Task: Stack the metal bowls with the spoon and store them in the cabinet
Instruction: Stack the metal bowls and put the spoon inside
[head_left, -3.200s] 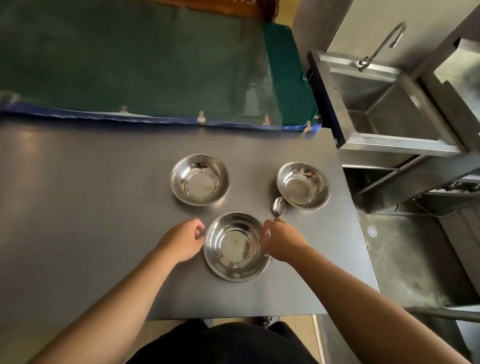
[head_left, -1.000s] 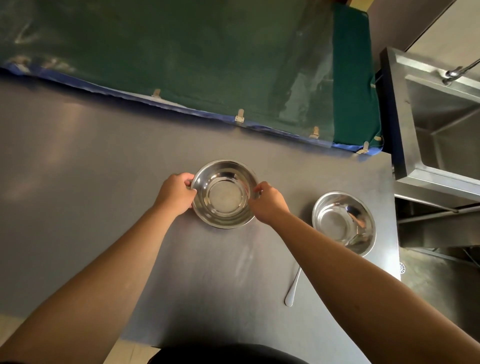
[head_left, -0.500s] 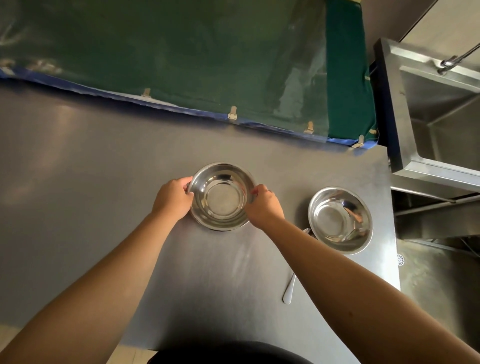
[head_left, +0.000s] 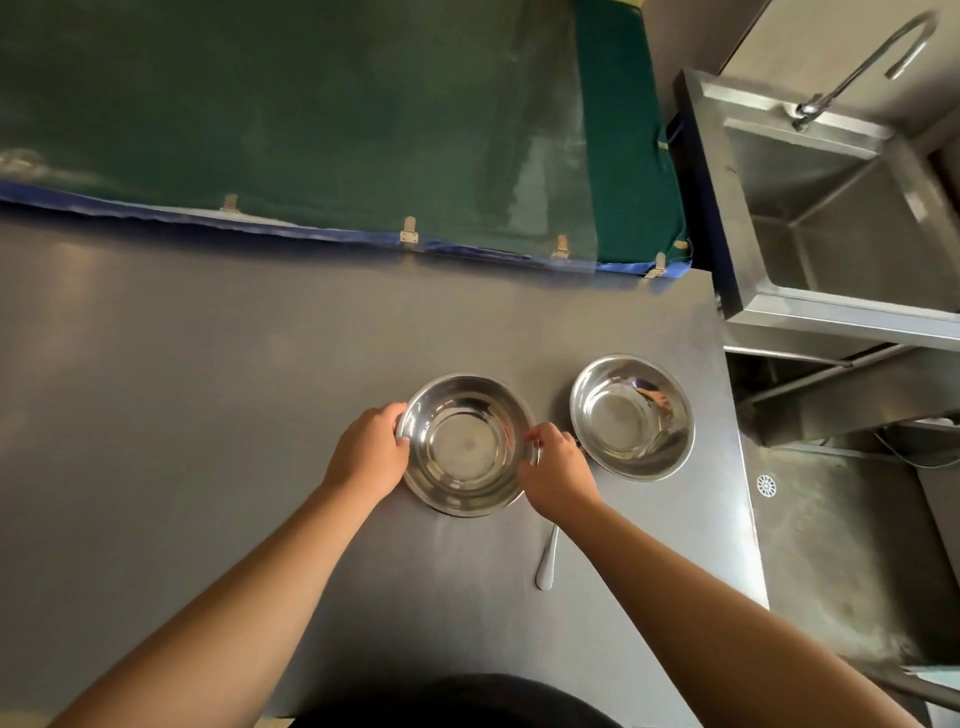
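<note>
Both of my hands hold a stack of two nested metal bowls (head_left: 465, 447) near the middle of the steel table (head_left: 208, 395). My left hand (head_left: 370, 451) grips its left rim and my right hand (head_left: 557, 472) grips its right rim. Whether the stack rests on the table or hangs just above it is unclear. A third metal bowl (head_left: 632, 417) sits alone to the right, close to the table's right edge. A metal spoon (head_left: 546, 564) lies on the table under my right wrist, only its handle showing.
A green cloth-covered board (head_left: 311, 114) with a blue edge runs along the far side of the table. A steel sink (head_left: 841, 218) with a curved tap (head_left: 862, 67) stands at the right, past the table's edge, with a floor drain (head_left: 765, 485) below.
The front bowl has been set into the far left bowl, making one stack. In the last second the stack, held in both hands, has come toward me and to the right, nearer the single bowl.
</note>
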